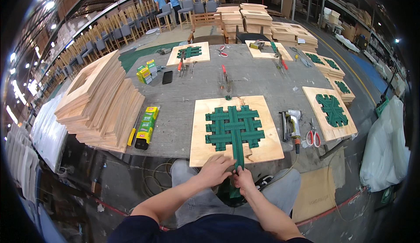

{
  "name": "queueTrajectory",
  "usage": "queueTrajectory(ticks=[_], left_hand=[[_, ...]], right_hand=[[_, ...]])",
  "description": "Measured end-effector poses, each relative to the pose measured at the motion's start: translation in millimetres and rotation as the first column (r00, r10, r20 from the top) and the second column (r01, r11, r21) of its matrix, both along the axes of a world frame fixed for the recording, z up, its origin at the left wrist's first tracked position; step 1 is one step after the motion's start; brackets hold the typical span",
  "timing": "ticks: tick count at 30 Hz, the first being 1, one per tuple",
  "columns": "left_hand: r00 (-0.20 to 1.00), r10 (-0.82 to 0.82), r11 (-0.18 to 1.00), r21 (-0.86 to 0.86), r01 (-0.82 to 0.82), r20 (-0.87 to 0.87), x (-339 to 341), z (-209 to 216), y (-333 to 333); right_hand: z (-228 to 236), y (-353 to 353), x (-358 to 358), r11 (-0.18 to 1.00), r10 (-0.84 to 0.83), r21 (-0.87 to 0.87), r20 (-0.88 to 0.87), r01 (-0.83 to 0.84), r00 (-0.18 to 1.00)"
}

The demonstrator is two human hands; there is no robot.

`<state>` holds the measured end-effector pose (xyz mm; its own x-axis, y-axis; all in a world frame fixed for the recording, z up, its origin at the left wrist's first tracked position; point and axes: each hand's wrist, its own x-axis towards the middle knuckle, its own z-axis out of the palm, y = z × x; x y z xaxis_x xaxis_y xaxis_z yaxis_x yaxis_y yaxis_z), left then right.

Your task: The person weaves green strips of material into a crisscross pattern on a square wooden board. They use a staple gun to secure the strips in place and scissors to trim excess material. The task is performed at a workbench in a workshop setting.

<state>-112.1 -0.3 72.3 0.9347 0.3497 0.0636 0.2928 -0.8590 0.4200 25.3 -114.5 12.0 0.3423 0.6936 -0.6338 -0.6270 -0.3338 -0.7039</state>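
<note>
A square plywood panel (273,142) lies at the table's near edge, with green webbing straps (218,127) woven over and under each other across its middle. One long green strap (237,151) runs from the weave over the panel's near edge toward my lap. My right hand (244,179) is closed round this strap just off the edge. My left hand (214,171) rests at the near edge beside the strap, fingers stretched out, fingertips close to it; whether they touch is hard to tell. Below my hands, more green webbing (229,189) hangs between my knees.
Right of the panel lie a staple gun (294,123) and red-handled scissors (313,137), near another woven panel (330,112). Yellow-green boxes (148,123) and stacked wooden frames (98,107) stand left. Beyond are a phone (167,77) and two people (175,1) among chairs.
</note>
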Motion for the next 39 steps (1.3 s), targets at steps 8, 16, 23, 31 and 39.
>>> queueTrajectory(ticks=[8,16,23,31,39], left_hand=[[0.991,-0.134,0.938,0.323,0.126,0.002,40.8,-38.0,21.6],[0.981,-0.188,0.913,0.376,0.156,0.049,38.2,-39.2,22.8],[0.971,-0.234,0.877,0.439,0.195,0.037,37.3,-45.4,23.0],[0.961,-0.269,0.816,0.546,0.189,0.069,39.8,-59.1,23.8],[0.951,-0.298,0.798,0.568,0.201,0.082,39.3,-66.8,27.9]], right_hand=[[3.2,-2.5,-8.8,0.999,0.018,-0.038,0.065,-0.016,0.998],[15.1,-15.2,-12.7,1.000,0.004,0.029,0.085,-0.007,0.996],[22.3,-27.2,-15.6,0.999,-0.004,0.051,0.048,0.002,0.999],[19.1,-35.8,-16.0,0.997,-0.015,0.073,-0.004,0.015,1.000],[19.2,-37.7,-18.9,0.997,-0.022,0.068,-0.009,0.022,1.000]])
